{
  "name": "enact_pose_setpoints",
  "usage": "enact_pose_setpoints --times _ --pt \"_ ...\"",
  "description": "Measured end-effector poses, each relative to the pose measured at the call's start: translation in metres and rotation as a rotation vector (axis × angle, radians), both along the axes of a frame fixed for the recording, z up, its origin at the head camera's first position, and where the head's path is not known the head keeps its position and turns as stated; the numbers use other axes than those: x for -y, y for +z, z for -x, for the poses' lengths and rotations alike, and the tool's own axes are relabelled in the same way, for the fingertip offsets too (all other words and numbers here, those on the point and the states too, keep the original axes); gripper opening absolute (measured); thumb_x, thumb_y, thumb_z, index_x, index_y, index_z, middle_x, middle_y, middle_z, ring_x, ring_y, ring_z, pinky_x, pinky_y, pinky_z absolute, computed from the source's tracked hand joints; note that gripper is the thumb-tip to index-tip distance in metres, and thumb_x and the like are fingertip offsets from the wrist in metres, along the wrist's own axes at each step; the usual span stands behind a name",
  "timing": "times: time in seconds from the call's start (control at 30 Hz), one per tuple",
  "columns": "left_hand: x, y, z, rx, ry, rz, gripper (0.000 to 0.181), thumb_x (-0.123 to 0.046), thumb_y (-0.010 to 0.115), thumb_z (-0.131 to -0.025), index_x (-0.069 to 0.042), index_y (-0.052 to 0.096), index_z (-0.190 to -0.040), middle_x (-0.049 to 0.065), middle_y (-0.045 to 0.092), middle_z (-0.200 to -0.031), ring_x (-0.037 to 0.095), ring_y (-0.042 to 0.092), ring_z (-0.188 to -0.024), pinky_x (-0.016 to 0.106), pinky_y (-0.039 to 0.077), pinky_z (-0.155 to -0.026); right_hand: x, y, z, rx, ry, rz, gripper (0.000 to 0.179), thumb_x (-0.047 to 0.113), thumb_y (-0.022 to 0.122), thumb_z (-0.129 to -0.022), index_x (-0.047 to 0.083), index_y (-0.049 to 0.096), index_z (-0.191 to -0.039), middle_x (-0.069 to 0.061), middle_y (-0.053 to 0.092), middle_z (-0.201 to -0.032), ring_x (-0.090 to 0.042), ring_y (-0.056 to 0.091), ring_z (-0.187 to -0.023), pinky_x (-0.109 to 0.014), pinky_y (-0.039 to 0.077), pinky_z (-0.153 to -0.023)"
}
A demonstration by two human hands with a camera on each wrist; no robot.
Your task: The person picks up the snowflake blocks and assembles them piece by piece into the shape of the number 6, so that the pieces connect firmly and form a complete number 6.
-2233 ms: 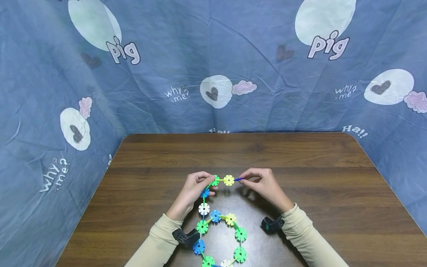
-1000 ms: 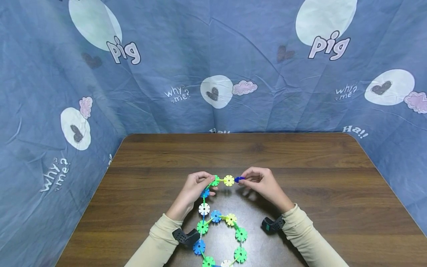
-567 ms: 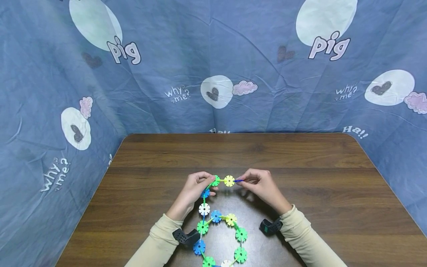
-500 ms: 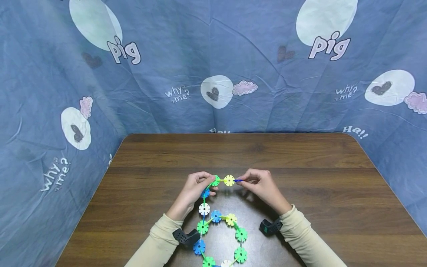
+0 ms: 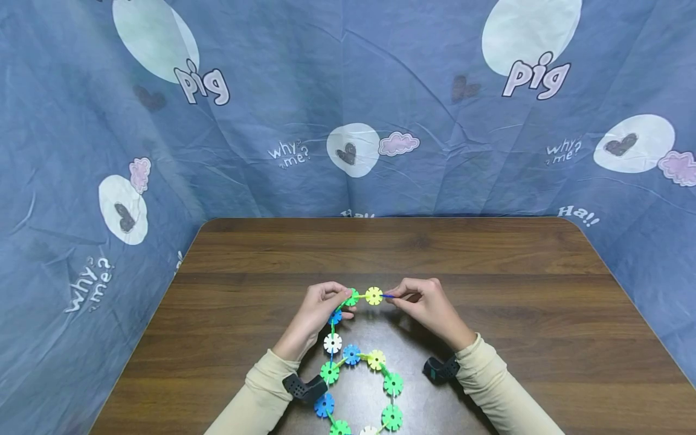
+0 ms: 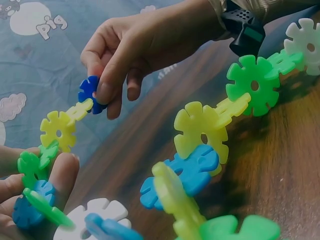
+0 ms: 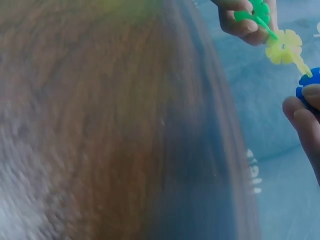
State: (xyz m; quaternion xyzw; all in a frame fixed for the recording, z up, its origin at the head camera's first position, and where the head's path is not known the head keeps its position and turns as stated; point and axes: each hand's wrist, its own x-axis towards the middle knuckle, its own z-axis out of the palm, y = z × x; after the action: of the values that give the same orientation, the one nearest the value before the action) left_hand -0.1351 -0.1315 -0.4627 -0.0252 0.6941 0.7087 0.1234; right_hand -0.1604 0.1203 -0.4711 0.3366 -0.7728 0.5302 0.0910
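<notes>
Notched plastic snowflake discs are linked into a chain that ends in a yellow disc (image 5: 374,295) between the two hands. My left hand (image 5: 318,308) pinches a green disc (image 5: 353,296) close to that end, with its thumb and fingers around the edge. A light blue disc (image 6: 31,212) hangs just below, partly against the fingers. My right hand (image 5: 429,304) pinches a dark blue disc (image 6: 88,90) between thumb and fingertips. That disc meets a thin yellow disc (image 6: 80,109) beside the end of the chain; how deep the notches are engaged cannot be told.
Lower down, the chain forms a loop of green, yellow, blue and white discs on the brown wooden table (image 5: 261,254), cut off by the frame's bottom edge. Black cameras (image 5: 304,388) sit on both wrists. A blue printed cloth (image 5: 435,169) hangs behind the table.
The dark blue disc showed broader a second ago and now appears edge-on. My right hand has sunk slightly, and the chain's held end has dropped a little. Both grips stay the same.
</notes>
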Motion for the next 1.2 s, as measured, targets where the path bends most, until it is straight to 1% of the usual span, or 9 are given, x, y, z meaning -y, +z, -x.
enact_pose_setpoints --times 0.13,0.27,0.37,0.47,0.6,0.7,0.8,1.03,1.2 --pt "-0.0004 -0.0004 -0.0003 0.006 -0.012 0.001 0.022 -0.011 0.063 -0.103 0.010 0.065 -0.107 0.025 0.075 -0.102 0.018 0.078 -0.076 0.035 0.066 -0.076 -0.0025 0.0007 0.0008 -0.016 0.019 -0.009 0.015 -0.009 0.077 -0.086 0.006 0.075 -0.086 -0.013 0.080 -0.089 -0.014 0.077 -0.076 -0.029 0.064 -0.062" --pt "-0.0002 -0.0010 -0.0001 0.007 -0.022 -0.008 0.022 -0.012 0.063 -0.103 0.010 0.065 -0.107 0.027 0.075 -0.102 0.018 0.078 -0.074 0.036 0.066 -0.078 -0.0038 0.0013 0.0019 -0.011 0.036 -0.009 0.013 -0.007 0.077 -0.086 0.005 0.074 -0.084 -0.014 0.080 -0.087 -0.019 0.078 -0.075 -0.030 0.064 -0.063" --pt "0.0001 -0.0006 0.0001 0.004 -0.027 -0.023 0.022 -0.011 0.063 -0.103 0.010 0.065 -0.107 0.025 0.076 -0.099 0.016 0.077 -0.073 0.034 0.065 -0.076 -0.0043 0.0017 0.0023 0.004 0.049 -0.008 0.014 -0.007 0.078 -0.086 0.007 0.074 -0.083 -0.013 0.080 -0.087 -0.018 0.078 -0.075 -0.029 0.064 -0.063" --pt "0.0000 -0.0003 0.0000 0.007 -0.029 -0.028 0.022 -0.011 0.063 -0.103 0.011 0.064 -0.108 0.027 0.075 -0.101 0.016 0.077 -0.073 0.033 0.065 -0.076 -0.0050 0.0025 0.0019 0.017 0.058 -0.012 0.015 -0.006 0.078 -0.086 0.008 0.074 -0.083 -0.013 0.080 -0.089 -0.014 0.078 -0.078 -0.029 0.064 -0.064" --pt "-0.0008 -0.0007 -0.0004 0.023 -0.029 -0.035 0.022 -0.010 0.063 -0.103 0.011 0.064 -0.108 0.024 0.076 -0.100 0.015 0.077 -0.074 0.032 0.065 -0.076 -0.0061 0.0039 0.0015 0.017 0.065 -0.017 0.015 -0.006 0.077 -0.087 0.008 0.074 -0.083 -0.013 0.080 -0.090 -0.011 0.077 -0.081 -0.029 0.064 -0.066" --pt "-0.0016 -0.0008 -0.0006 0.033 -0.030 -0.044 0.022 -0.010 0.063 -0.102 0.012 0.064 -0.107 0.014 0.076 -0.095 0.013 0.076 -0.074 0.031 0.065 -0.076 -0.0062 0.0059 0.0016 0.005 0.073 -0.017 0.016 -0.007 0.078 -0.086 0.008 0.074 -0.083 -0.012 0.081 -0.090 -0.010 0.077 -0.081 -0.030 0.065 -0.066" --pt "-0.0020 -0.0008 -0.0008 0.035 -0.027 -0.051 0.022 -0.009 0.063 -0.103 0.012 0.064 -0.107 0.008 0.074 -0.093 0.014 0.077 -0.074 0.030 0.065 -0.077 -0.0062 0.0074 0.0023 -0.012 0.086 -0.021 0.016 -0.008 0.078 -0.085 0.008 0.075 -0.083 -0.011 0.081 -0.089 -0.010 0.077 -0.080 -0.031 0.065 -0.065" --pt "-0.0018 -0.0008 -0.0010 0.030 -0.026 -0.052 0.020 -0.010 0.062 -0.103 0.011 0.064 -0.106 0.015 0.075 -0.097 0.019 0.078 -0.075 0.033 0.065 -0.078 -0.0056 0.0087 0.0029 -0.033 0.109 -0.033 0.014 -0.007 0.078 -0.086 0.006 0.075 -0.083 -0.012 0.080 -0.088 -0.013 0.078 -0.078 -0.028 0.064 -0.065" --pt "-0.0021 -0.0012 -0.0011 0.036 -0.031 -0.047 0.022 -0.010 0.062 -0.103 0.012 0.064 -0.107 0.015 0.074 -0.097 0.018 0.078 -0.074 0.032 0.065 -0.079 -0.0068 0.0083 0.0019 -0.030 0.109 -0.028 0.011 -0.007 0.079 -0.085 0.005 0.076 -0.085 -0.013 0.080 -0.085 -0.020 0.078 -0.075 -0.026 0.063 -0.065"
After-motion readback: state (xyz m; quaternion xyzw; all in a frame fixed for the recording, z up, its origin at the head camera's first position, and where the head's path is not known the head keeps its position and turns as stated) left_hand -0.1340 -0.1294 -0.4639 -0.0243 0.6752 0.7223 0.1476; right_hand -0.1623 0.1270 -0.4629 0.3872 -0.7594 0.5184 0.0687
